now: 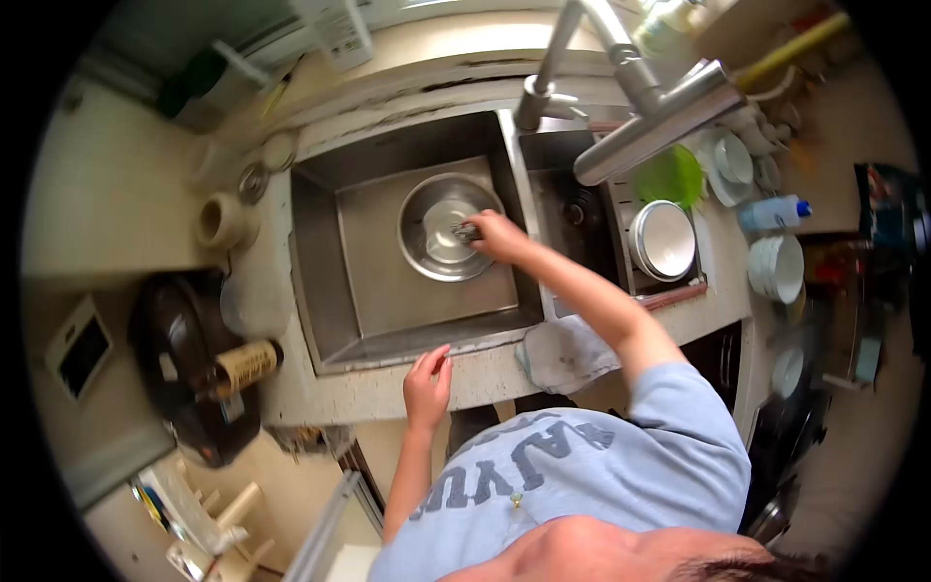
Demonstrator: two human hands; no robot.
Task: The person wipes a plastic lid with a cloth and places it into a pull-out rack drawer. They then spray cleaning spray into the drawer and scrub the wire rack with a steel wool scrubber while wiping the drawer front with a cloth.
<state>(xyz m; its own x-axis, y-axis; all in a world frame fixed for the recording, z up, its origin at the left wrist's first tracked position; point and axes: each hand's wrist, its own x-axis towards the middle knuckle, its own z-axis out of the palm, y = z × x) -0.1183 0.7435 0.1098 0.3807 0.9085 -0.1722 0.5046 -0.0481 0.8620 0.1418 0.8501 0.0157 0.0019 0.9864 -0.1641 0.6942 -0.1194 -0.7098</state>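
A round metal bowl (427, 254) sits in the left basin of the steel sink (378, 301). Over the bowl's right side, my right hand (497, 239) has its fingers closed around a small dark grey scrubber (468, 232). My left hand (428, 387) is at the front edge of the counter, below the sink, with its fingers slightly apart and nothing visible in it. A pale cloth (567, 357) lies on the counter edge between my two arms.
The metal faucet (659, 121) reaches over the right basin. White bowls (667, 241) and a green basket (671, 177) stand at its right. Further right are a blue-capped bottle (774, 213) and stacked bowls (776, 268). A dark appliance (184, 359) and jar (221, 221) stand left.
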